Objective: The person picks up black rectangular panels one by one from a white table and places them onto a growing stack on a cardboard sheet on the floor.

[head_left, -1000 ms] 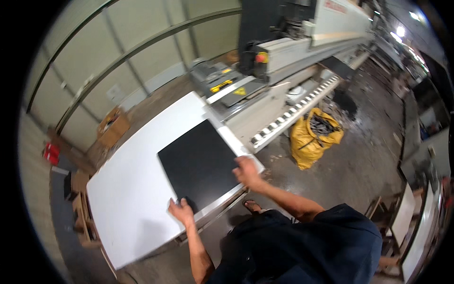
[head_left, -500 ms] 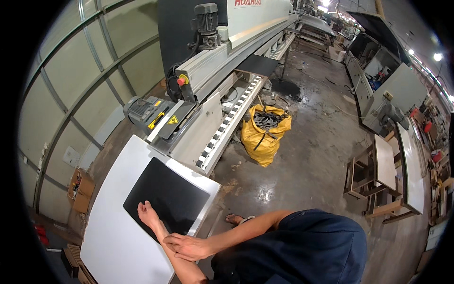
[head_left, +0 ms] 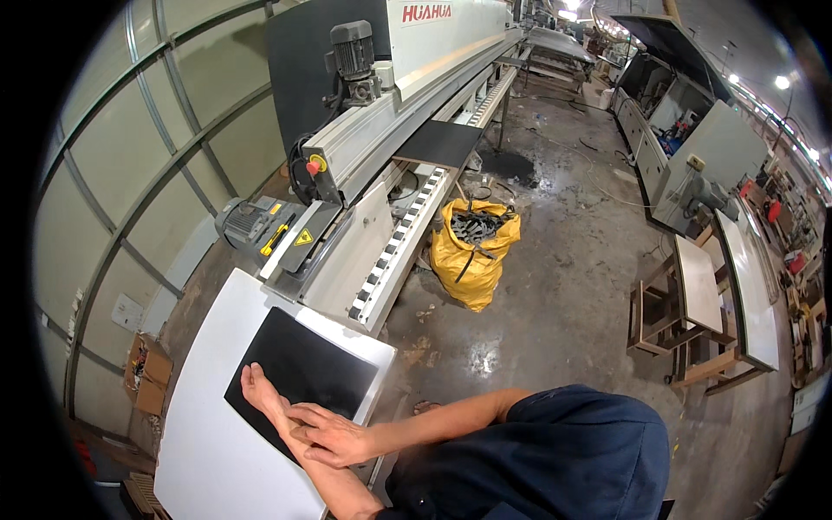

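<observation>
My left hand (head_left: 263, 395) is held above a flat black panel (head_left: 316, 364), palm turned up and fingers loosely bent, with nothing in it. Across my left forearm, just below the wrist, lies my right hand (head_left: 331, 433) with its fingers stretched out and apart. The black panel rests on a white tabletop (head_left: 204, 407) at the end of a long machine (head_left: 347, 251). Farther up the machine, a second dark panel (head_left: 439, 143) lies over its strip of rollers (head_left: 394, 247).
A yellow sack (head_left: 472, 269) filled with grey strips stands on the floor beside the machine. Wooden stands (head_left: 698, 286) are at the right, near an open-lidded grey cabinet (head_left: 711, 165). At the left, a cardboard box (head_left: 149, 377) sits near the panelled wall.
My right hand has slid along my left forearm toward the wrist, its fingers flatter. The second dark panel has come nearer along the rollers. The view has shifted slightly.
</observation>
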The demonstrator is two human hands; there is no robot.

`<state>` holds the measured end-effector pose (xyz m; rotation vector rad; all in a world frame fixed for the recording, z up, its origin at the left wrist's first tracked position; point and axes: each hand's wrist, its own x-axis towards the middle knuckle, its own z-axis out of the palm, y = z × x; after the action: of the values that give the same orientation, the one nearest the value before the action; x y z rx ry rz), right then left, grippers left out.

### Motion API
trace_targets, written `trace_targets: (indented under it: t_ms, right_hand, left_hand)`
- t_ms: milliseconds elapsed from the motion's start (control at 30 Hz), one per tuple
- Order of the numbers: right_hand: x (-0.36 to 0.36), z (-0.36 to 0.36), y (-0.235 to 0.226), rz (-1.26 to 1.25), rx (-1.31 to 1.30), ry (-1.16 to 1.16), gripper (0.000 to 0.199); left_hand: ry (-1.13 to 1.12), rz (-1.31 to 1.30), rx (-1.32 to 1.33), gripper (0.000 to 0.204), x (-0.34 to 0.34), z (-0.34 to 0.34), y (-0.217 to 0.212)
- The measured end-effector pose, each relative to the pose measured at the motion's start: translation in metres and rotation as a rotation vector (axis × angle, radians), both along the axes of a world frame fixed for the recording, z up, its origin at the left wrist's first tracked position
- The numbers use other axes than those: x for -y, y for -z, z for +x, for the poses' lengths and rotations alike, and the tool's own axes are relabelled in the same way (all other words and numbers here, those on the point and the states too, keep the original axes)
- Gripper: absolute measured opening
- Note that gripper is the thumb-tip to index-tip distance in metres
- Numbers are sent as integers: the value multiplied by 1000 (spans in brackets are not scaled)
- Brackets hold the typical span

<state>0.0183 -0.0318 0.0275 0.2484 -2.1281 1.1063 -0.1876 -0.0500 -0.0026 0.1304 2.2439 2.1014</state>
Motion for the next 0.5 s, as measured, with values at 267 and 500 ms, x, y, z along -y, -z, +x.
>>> trace_targets:
  t_ms: [267,500]
  right_hand:
    - [-1,4,-5,47,46,-54,34]
    - [4,-4,-11,119,134,-169,43]
  left_hand:
    - [1,48,-71,45,-3,-2,-4]
    - [286,329,150,25,7,-11,-31]
